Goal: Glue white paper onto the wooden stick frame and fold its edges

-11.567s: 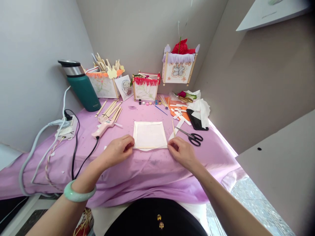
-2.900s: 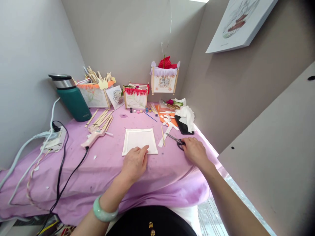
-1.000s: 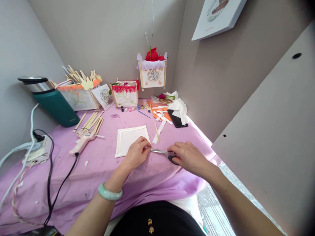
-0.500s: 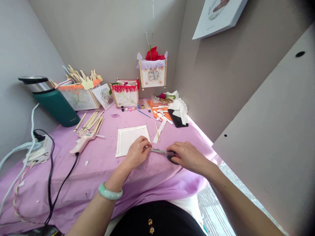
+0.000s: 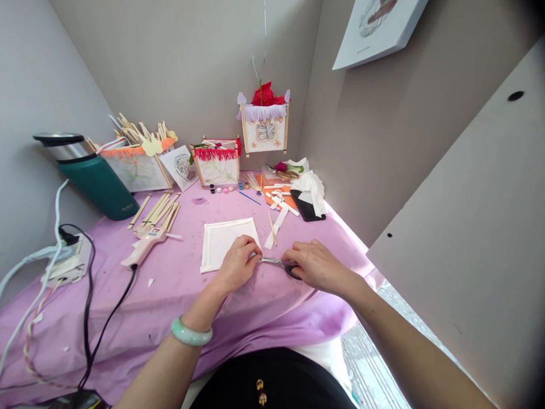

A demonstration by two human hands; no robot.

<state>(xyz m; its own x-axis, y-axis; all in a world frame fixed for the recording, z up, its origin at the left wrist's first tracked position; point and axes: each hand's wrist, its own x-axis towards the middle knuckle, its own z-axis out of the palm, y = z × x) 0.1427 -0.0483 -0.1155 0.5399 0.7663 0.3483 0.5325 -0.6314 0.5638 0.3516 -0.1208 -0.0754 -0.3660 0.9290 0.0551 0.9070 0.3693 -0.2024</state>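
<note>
A white square frame [image 5: 227, 230], covered in white paper or cloth with a raised border, lies flat on the table. My left hand [image 5: 239, 260] is closed in a pinch at its near right corner; the fingers hide that corner. From the right, my right hand [image 5: 313, 262] grips a pair of scissors [image 5: 271, 260] by black handles. Their blades point left and reach the left fingertips, looking nearly closed. Just beyond the blades lie a thin wooden stick [image 5: 272, 228] and a white strip [image 5: 280, 224].
A pink glue gun [image 5: 147, 247] and wooden sticks [image 5: 159, 210] lie left, near a green tumbler [image 5: 96, 184] and a power strip [image 5: 70, 261] with cables. Decorated boxes [image 5: 218, 167] stand behind small paint pots [image 5: 225, 190]. A black phone-like slab [image 5: 304, 207] and crumpled tissue [image 5: 313, 190] lie right.
My right hand has moved slightly left with the scissors, and the blades have come closer together. My left hand and the white frame have stayed in place.
</note>
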